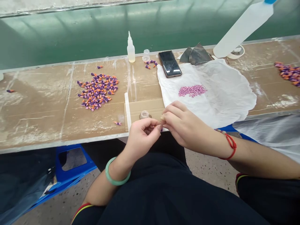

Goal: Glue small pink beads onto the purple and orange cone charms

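My left hand, with a green bangle on the wrist, and my right hand, with a red cord on the wrist, meet fingertip to fingertip at the near edge of the cardboard-covered table. Both pinch something tiny that I cannot make out. Just behind the fingers stands a small clear jar. A patch of tiny pink beads lies on a white plastic sheet beyond my right hand. A heap of purple and orange pieces lies to the left.
At the back edge stand a small squeeze bottle, a clear cap and a dark phone. More purple-orange pieces lie far right. A large white bottle leans at the upper right. A blue stool stands below.
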### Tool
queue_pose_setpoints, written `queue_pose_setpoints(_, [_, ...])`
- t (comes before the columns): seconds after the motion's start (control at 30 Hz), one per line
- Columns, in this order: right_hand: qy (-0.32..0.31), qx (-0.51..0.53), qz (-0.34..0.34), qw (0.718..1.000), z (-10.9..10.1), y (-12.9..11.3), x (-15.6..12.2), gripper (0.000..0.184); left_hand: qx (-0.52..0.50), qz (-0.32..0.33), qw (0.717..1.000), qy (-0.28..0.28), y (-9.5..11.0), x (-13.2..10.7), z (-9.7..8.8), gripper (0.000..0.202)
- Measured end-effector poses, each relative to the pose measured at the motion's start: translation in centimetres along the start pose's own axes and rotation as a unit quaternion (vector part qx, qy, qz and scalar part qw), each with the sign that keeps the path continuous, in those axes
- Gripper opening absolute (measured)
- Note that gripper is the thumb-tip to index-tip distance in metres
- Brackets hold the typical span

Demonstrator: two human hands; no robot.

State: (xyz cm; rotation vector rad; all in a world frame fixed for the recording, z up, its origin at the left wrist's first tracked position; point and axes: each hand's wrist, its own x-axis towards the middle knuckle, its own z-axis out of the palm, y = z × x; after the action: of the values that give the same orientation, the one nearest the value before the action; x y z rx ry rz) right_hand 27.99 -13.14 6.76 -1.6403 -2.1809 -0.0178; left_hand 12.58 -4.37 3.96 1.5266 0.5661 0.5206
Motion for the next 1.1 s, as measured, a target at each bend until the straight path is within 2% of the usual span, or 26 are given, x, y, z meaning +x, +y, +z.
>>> queue_pose_setpoints(0.13, [0.010,0.003,0.018,1.000,0.3,-0.3,0.2,0.021,-0.011,-0.005,1.000,0.029,-0.3,0.1,0.3,0.012])
queue_pose_setpoints(0.23, [0.042,0.077,0.069,0.994,0.1,-0.4,0.2,0.016,-0.046,-0.018,0.998,0.048,-0.4,0.1,0.4,0.013])
queue_pose_setpoints(0.37, [0.059,0.212,0.160,0.962,-0.4,-0.7,0.2,0.008,-0.095,-0.021,0.994,0.053,-0.2,0.0,0.3,0.013])
queue_pose_setpoints(0.47, [0.051,0.255,0.186,0.947,-0.4,-0.8,0.3,0.011,-0.103,-0.023,0.993,0.050,-0.1,-0.1,0.2,0.013])
queue_pose_setpoints(0.73, [0.035,0.273,0.187,0.943,0.2,-0.8,0.8,0.010,-0.106,-0.040,0.993,0.039,-0.3,0.0,0.0,0.017])
queue_pose_setpoints(0.97, [-0.002,0.312,0.165,0.935,0.1,-0.2,1.7,0.012,-0.167,-0.062,0.984,0.026,-0.8,-0.5,-1.0,0.016])
queue_pose_setpoints(1.1, [-0.018,0.267,0.125,0.956,0.7,1.6,3.0,0.012,-0.165,-0.083,0.982,0.050,-1.4,-1.3,-2.4,0.017])
